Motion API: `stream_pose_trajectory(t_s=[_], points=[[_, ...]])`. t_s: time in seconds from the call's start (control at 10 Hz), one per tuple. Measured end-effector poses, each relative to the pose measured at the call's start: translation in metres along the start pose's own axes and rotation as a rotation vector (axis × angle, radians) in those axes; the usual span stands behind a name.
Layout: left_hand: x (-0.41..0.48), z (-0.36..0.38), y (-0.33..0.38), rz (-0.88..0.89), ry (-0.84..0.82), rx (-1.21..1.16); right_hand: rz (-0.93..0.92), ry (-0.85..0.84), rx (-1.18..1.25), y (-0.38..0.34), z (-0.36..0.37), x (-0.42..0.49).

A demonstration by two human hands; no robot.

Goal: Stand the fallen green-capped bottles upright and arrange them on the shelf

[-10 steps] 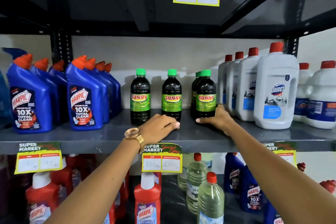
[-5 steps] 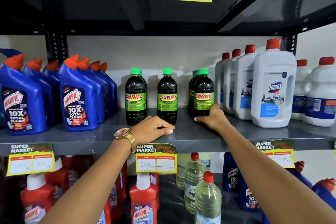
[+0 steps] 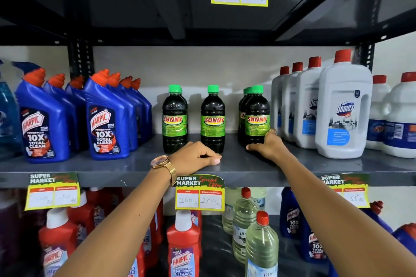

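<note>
Grey shelf bears six upright green-capped bottles; right hand fingers clasp one, left hand fingers curled, empty.

shelf: grey metal, smooth, a bit shiny
green-capped bottles: shiny plastic, glossy labels
price tag at 6 o'clock: paper
watch: shiny gold metal

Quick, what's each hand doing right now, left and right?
Left hand: fingers curled, holding nothing, resting on the shelf.
Right hand: gripping the base of the front right green-capped bottle.
</note>
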State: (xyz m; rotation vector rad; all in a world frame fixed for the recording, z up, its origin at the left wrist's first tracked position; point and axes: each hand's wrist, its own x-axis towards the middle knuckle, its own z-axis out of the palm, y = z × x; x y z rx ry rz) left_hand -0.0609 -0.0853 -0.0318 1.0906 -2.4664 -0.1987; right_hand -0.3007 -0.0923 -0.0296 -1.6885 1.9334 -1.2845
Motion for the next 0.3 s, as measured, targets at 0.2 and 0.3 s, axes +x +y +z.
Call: stream_pose_trajectory(t_s=[0.2,0.3], points=[[-0.004,-0.002,0.002,-0.009,0.003,0.005,0.046,-0.014,0.076,-0.001,-0.001,-0.002],[-0.001,-0.001,0.002,0.006,0.013,-0.024,-0.001,0.204,0.266,-0.003,-0.011,-0.01]])
